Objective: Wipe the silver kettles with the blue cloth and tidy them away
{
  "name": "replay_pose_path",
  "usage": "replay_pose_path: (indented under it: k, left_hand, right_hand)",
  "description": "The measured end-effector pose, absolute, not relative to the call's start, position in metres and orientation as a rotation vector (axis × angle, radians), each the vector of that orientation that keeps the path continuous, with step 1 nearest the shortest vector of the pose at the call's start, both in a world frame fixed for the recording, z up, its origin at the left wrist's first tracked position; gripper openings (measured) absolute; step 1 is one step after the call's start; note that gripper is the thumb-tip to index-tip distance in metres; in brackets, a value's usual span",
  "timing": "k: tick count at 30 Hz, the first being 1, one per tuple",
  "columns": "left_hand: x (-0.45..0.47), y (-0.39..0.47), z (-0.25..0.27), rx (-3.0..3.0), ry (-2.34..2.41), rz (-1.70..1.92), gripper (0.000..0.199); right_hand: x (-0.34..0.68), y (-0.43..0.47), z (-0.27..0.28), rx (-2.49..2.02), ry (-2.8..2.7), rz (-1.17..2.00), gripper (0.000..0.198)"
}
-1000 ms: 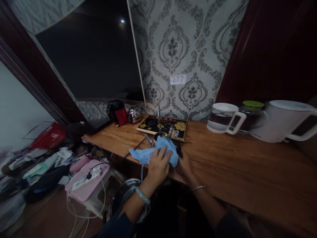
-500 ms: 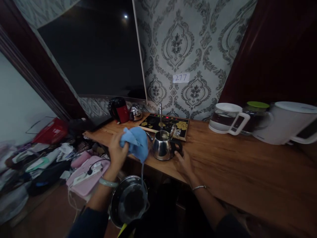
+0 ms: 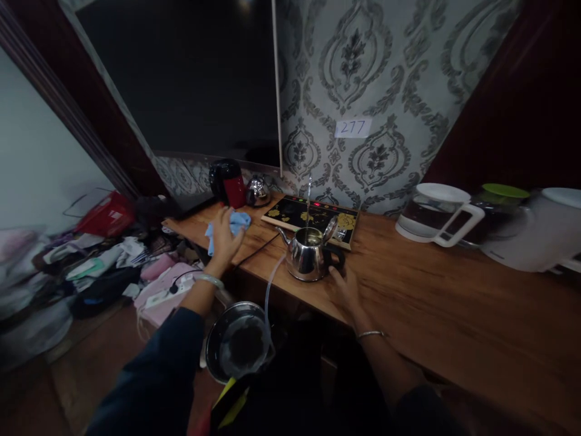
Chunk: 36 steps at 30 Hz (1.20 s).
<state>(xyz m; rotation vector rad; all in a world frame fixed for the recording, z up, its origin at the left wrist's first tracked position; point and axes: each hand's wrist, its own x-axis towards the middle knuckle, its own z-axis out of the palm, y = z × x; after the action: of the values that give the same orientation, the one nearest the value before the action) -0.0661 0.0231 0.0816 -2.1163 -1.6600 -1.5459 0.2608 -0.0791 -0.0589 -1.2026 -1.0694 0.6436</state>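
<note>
Two hands work at a long wooden counter [image 3: 422,290]. The left hand [image 3: 224,236] is stretched out to the far left part of the counter, fingers spread wide and laid flat over a light blue cloth [image 3: 236,223], which lies crumpled on the wood; the palm covers part of it, and the cloth shows past the fingers toward the wall. A pale bangle [image 3: 206,280] sits on that wrist. The right hand [image 3: 345,289] rests near the counter's front edge, loosely open, its fingertips at the black handle of a small steel kettle [image 3: 308,259]; whether they grip the handle or only touch it cannot be told in the dim light. The kettle stands upright on the counter with its lid tipped up, spout pointing left, just in front of a black tray with yellow flowers [image 3: 313,213]. A clear hose [image 3: 271,284] drops from the counter edge beside the kettle toward a round metal basin [image 3: 238,342] below. Behind the cloth stand a red and black kettle [image 3: 228,181] and a small shiny teapot [image 3: 258,190]. Well to the right is a white-handled glass jug [image 3: 436,213].
</note>
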Motion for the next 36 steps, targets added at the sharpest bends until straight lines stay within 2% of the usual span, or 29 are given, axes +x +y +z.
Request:
replay_pose_path:
  k: [2,4,10,18,25,28,31,33,36]
  left_hand:
    - [-0.049,0.004,0.048,-2.261,-1.698,-1.680,0.032]
    - [-0.032,-0.014,0.020,-2.347,-1.804,-1.738,0.019]
    - [-0.004,-0.043,-0.023,-2.402,-1.932,-1.774,0.029]
    - [0.005,-0.045,-0.031,-2.443,-2.010,-1.746,0.016]
    - [0.006,-0.044,-0.035,-2.453,-2.071,-1.691,0.017]
    - [0.009,-0.046,-0.032,-2.438,-2.095,-1.589,0.032]
    - [0.016,-0.053,-0.024,-2.497,-2.064,-1.262,0.072]
    - [0.022,-0.059,-0.016,-2.558,-2.042,-1.005,0.091]
    - [0.033,-0.064,-0.007,-2.543,-2.049,-0.729,0.101]
  right_hand:
    - [0.261,-0.080,-0.059,-1.206,-1.073,0.645,0.050]
    - [0.262,-0.080,-0.060,-1.212,-1.079,0.640,0.052]
    - [0.263,-0.080,-0.060,-1.196,-1.102,0.623,0.044]
    - [0.260,-0.081,-0.058,-1.168,-1.063,0.626,0.044]
    - [0.261,-0.080,-0.059,-1.157,-1.070,0.637,0.046]
    - [0.261,-0.079,-0.060,-1.162,-1.071,0.644,0.045]
    - [0.262,-0.079,-0.061,-1.158,-1.069,0.638,0.046]
    - [0.262,-0.079,-0.061,-1.154,-1.061,0.630,0.045]
    - [0.261,-0.078,-0.061,-1.144,-1.042,0.639,0.043]
